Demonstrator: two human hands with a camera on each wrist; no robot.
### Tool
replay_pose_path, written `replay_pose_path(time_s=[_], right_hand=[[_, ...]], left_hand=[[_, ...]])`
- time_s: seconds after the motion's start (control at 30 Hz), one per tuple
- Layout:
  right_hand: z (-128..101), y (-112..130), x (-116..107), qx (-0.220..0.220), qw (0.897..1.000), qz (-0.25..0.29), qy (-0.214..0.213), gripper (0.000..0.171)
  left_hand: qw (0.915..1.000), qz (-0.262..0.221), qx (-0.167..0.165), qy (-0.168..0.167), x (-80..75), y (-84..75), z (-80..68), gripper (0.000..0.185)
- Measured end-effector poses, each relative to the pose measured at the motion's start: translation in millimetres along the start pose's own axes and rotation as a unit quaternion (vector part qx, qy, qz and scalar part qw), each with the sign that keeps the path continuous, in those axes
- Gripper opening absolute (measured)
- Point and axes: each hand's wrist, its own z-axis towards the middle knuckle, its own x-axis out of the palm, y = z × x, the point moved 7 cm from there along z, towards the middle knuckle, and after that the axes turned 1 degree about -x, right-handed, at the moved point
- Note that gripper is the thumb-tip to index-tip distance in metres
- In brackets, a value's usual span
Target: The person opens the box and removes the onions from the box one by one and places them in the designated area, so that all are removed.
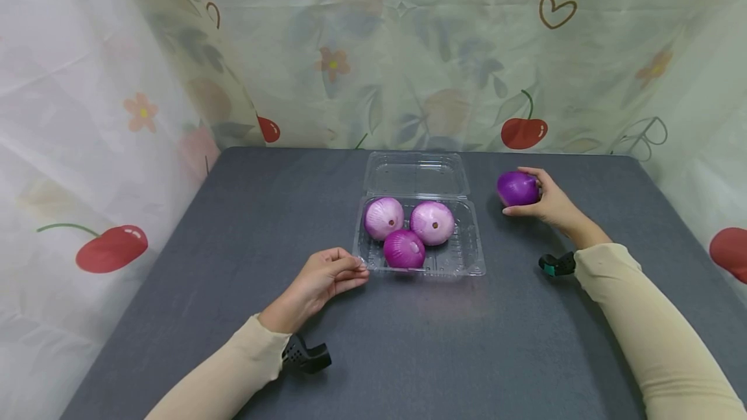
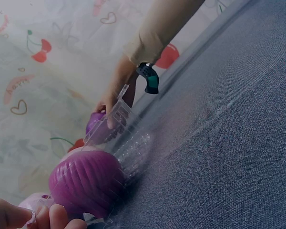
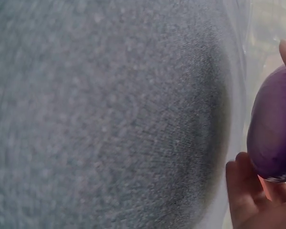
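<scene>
A clear plastic clamshell box [image 1: 467, 258] lies open in the middle of the grey table, its lid [image 1: 417, 174] folded back. Inside sit three purple onions [image 1: 404, 248], two pale [image 1: 383, 217] [image 1: 432, 222] and one darker at the front. My left hand [image 1: 327, 277] pinches the box's front left corner; its fingers [image 2: 50, 217] show beside the dark onion [image 2: 86, 181]. My right hand [image 1: 548, 203] grips a dark purple onion [image 1: 517, 188] on the table to the right of the box, seen close in the right wrist view [image 3: 274, 133].
The grey table [image 1: 408, 355] is walled on three sides by pale cloth printed with cherries and flowers [image 1: 408, 50]. Small camera mounts sit at both wrists [image 1: 306, 355] [image 1: 554, 264]. Bare table lies in front of the box.
</scene>
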Motion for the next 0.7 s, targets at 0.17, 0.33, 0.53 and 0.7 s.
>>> replay_pose_path(time_s=[0.17,0.33,0.53,0.7], right_hand=[[2.9,-4.5,3.2,0.010,0.999,-0.023,0.022,0.105],[4.9,-6.6,5.6,0.001,0.999,-0.025,0.035,0.104],[7.3,-9.6,6.9,-0.006,0.999,-0.027,0.043,0.103],[5.7,-6.6,8.8,-0.003,0.998,-0.031,0.051,0.104]], left_hand=[[1.0000,0.002,0.001,-0.001,-0.2,0.3,0.4,0.010],[1.0000,0.004,0.002,-0.004,-0.7,0.4,0.5,0.010],[1.0000,0.005,0.002,-0.003,-0.3,0.0,0.1,0.011],[1.0000,0.007,0.002,-0.004,-0.2,-0.3,0.2,0.011]])
